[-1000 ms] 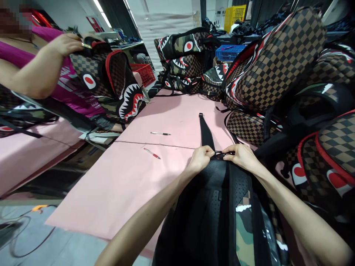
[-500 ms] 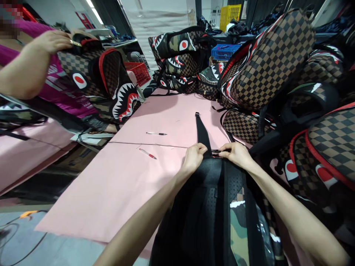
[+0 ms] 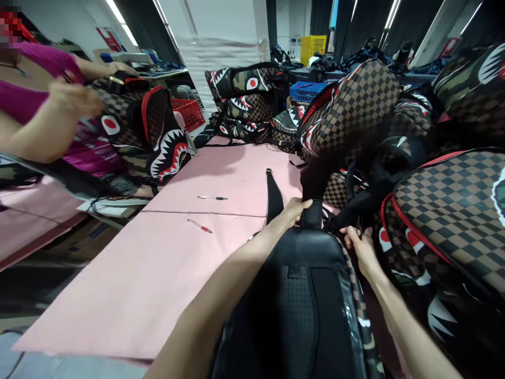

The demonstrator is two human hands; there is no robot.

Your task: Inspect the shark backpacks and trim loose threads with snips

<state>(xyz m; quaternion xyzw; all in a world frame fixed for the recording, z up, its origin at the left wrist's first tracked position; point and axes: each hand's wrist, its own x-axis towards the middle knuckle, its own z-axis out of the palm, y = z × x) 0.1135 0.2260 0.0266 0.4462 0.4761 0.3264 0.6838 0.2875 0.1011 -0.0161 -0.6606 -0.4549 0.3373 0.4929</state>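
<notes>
A black backpack [image 3: 307, 279] lies before me with its padded back panel facing up and its top end pointing away. My left hand [image 3: 295, 211] is closed on a black shoulder strap [image 3: 312, 213] near the bag's top edge. That strap's far end is a dark blur. Another strap [image 3: 273, 195], narrow and tapering, lies on the pink table [image 3: 165, 273] beyond my left hand. My right hand [image 3: 361, 246] is at the bag's top right side, fingers curled together; whatever is between them is too small to make out.
Checkered shark-mouth backpacks [image 3: 453, 205] crowd the right side, and more bags [image 3: 248, 100] are stacked at the back. Two pens, one red-tipped [image 3: 199, 226] and one dark [image 3: 213, 198], lie on the table. At left, another person [image 3: 74, 116] handles a checkered backpack [image 3: 145, 126].
The shoulder strap has swung from the bag's back panel to beyond its top, and my left hand now grips its base. My right hand has moved right and nearer. The other person's hand left the bag's top.
</notes>
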